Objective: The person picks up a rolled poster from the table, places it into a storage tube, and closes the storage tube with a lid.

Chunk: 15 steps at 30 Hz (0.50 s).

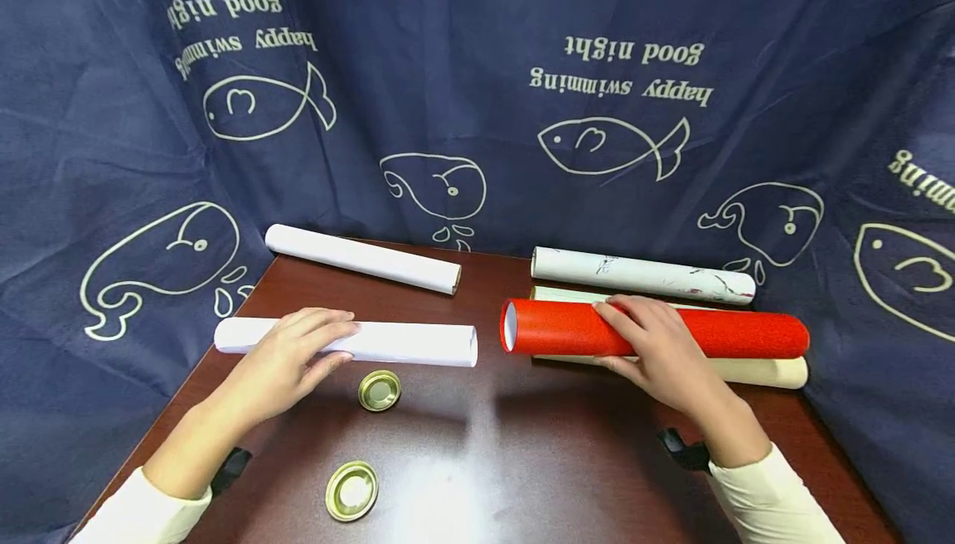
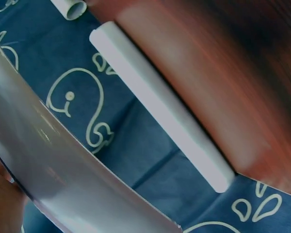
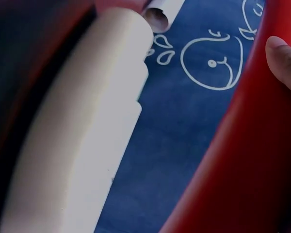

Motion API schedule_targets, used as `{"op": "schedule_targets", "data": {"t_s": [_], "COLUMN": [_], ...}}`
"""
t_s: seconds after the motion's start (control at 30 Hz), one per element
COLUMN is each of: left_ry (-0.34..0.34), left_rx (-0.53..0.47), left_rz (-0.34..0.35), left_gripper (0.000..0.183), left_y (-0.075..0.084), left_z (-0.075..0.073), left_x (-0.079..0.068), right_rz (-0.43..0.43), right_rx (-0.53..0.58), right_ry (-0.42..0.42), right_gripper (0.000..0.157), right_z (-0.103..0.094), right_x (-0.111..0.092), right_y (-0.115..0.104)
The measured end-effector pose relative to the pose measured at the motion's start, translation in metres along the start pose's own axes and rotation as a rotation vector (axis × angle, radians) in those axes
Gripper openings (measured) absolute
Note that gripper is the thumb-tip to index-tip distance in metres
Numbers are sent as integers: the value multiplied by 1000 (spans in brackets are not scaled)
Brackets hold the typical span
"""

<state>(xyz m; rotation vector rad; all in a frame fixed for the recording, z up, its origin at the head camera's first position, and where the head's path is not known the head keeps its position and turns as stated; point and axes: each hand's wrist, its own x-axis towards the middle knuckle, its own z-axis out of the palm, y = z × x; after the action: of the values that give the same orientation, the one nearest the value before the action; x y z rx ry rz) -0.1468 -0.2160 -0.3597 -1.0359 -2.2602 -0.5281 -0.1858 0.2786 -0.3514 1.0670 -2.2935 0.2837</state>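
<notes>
I am laying my left hand (image 1: 287,353) over a white paper roll (image 1: 395,343) that is lying across the left half of the surface (image 1: 477,461), near the left edge. My fingers are resting nearly straight on top of this roll, and the thumb is lying along its near side; the grip is loose, not closed around it. In the left wrist view the same roll (image 2: 77,179) is filling the lower left as a pale curved band, and only a small part of my palm (image 2: 2,194) is showing beside it.

My right hand (image 1: 656,349) is wrapping around a red paper tube (image 1: 746,332) on the right half of the surface. The fingers are curling over its top and the thumb is coming under its near side, so this grip is having hold of the tube. The tube's open end is pointing toward the middle of the surface. In the right wrist view the red tube (image 3: 233,160) is filling the right side, with one fingertip (image 3: 285,60) pressing on it.

The red tube is lying on top of a cream paper roll (image 1: 761,372), which is near the right edge. Behind them, at the far edge, a white roll with dark marks (image 1: 642,275) is lying. Another plain white roll (image 1: 361,259) is lying at the far left corner. Two round gold metal lids, one (image 1: 379,390) just beside the roll under my left hand and the other (image 1: 351,491) closer to the near edge, are lying on the surface.
</notes>
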Motion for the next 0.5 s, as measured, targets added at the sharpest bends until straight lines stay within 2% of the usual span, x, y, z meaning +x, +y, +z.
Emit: {"op": "schedule_targets", "data": {"t_s": [0.13, 0.33, 0.5], "left_ry": [3, 14, 14], "left_rx": [29, 51, 60], "left_rz": [32, 55, 79], "left_gripper": [48, 46, 45], "left_y": [11, 26, 33], "left_z": [3, 6, 11], "left_x": [4, 10, 13], "right_rz": [2, 11, 25], "right_rx": [-11, -1, 10], "right_ry": [18, 30, 25], "right_gripper": [64, 63, 63], "right_z": [4, 6, 10], "right_x": [-14, -30, -41], "right_y": [-9, -13, -21]}}
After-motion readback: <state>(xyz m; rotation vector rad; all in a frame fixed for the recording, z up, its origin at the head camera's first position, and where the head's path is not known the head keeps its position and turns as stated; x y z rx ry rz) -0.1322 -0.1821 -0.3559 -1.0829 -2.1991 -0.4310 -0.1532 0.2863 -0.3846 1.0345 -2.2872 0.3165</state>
